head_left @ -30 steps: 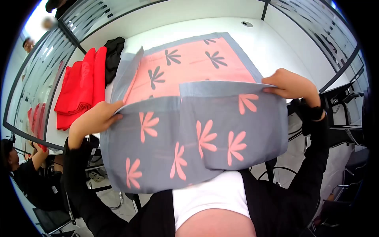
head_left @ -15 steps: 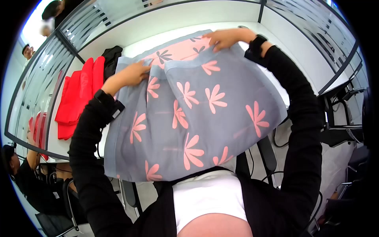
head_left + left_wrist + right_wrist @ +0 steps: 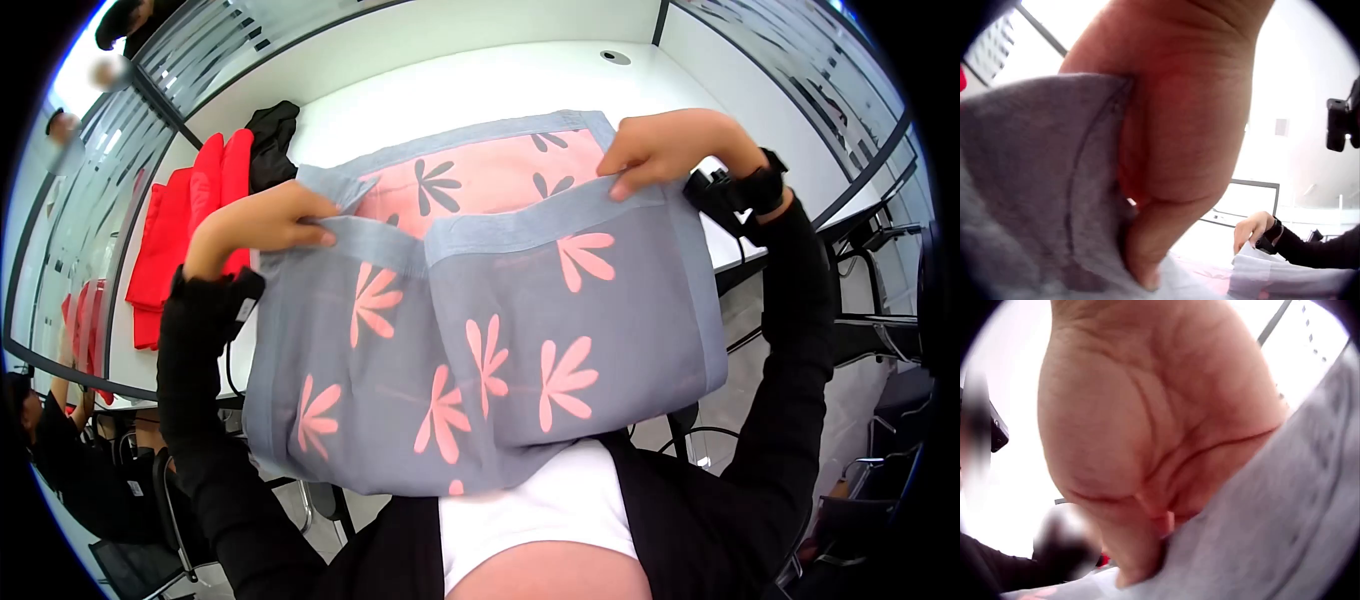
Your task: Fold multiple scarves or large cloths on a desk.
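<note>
A cloth (image 3: 480,350), grey with pink leaf shapes on its near face, spreads from the desk down toward the person's lap. Its far part (image 3: 395,195) shows the reversed colours, pink with grey leaves and a grey border. My left hand (image 3: 265,222) pinches the grey hem of the near layer on its left side, thumb on the near face in the left wrist view. On the right side, my right hand (image 3: 675,150) grips the same hem, fingers partly hidden behind the fabric. Between the hands the hem sags and overlaps itself in a fold.
Folded red cloths (image 3: 185,225) lie at the desk's left side, with a black cloth (image 3: 272,145) behind them. The white desk (image 3: 480,85) is enclosed by low partitions with glass tops. Another person (image 3: 75,480) sits at lower left; chairs (image 3: 860,340) stand at right.
Both hands first reached forward and inward with the near hem, covering much of the pink face, then drew it back and apart. The pink face shows more again than half a second ago.
</note>
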Action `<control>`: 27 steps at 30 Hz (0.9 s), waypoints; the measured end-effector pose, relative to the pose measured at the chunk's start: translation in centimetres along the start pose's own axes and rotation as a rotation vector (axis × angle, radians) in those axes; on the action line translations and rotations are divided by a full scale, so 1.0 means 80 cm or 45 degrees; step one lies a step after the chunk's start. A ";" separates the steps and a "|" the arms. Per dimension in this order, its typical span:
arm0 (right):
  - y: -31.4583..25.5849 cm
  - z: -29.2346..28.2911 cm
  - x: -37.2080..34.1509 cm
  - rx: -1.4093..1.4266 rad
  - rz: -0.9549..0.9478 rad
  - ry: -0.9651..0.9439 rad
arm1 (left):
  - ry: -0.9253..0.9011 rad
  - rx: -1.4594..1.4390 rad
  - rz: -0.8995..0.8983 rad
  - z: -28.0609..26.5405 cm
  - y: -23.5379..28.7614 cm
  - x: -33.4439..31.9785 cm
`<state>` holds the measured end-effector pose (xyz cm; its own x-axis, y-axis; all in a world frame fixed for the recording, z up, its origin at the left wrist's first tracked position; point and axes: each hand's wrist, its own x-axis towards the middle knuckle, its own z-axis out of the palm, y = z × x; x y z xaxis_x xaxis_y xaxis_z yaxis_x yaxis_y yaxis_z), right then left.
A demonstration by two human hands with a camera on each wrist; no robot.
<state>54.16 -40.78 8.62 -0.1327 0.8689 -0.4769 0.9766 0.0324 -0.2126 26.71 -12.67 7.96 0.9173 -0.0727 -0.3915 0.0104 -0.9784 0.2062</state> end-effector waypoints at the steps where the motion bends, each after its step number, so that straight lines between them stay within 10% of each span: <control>1: 0.006 0.002 -0.004 0.022 -0.042 0.075 | 0.068 0.032 -0.043 0.001 0.001 -0.010; 4: 0.041 0.003 0.004 -0.135 -0.261 0.571 | 0.354 0.296 -0.029 0.008 0.002 -0.027; 6: 0.050 -0.016 0.022 -0.075 0.015 0.544 | 0.651 0.717 0.177 0.014 0.007 -0.018; 11: 0.102 -0.012 0.106 -0.060 -0.087 0.335 | 0.273 0.813 0.140 0.026 -0.015 0.018; 22: 0.074 -0.037 0.094 -0.190 0.070 0.153 | 0.227 0.314 -0.379 0.005 -0.034 -0.020; 27: 0.072 -0.035 0.095 -0.083 0.029 0.395 | 0.360 0.193 -0.209 0.016 -0.074 -0.015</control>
<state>59.23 -32.62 6.18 -0.0624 0.9787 -0.1957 0.9888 0.0340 -0.1452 25.01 -7.05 6.07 0.9824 0.1233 -0.1404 0.1270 -0.9917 0.0176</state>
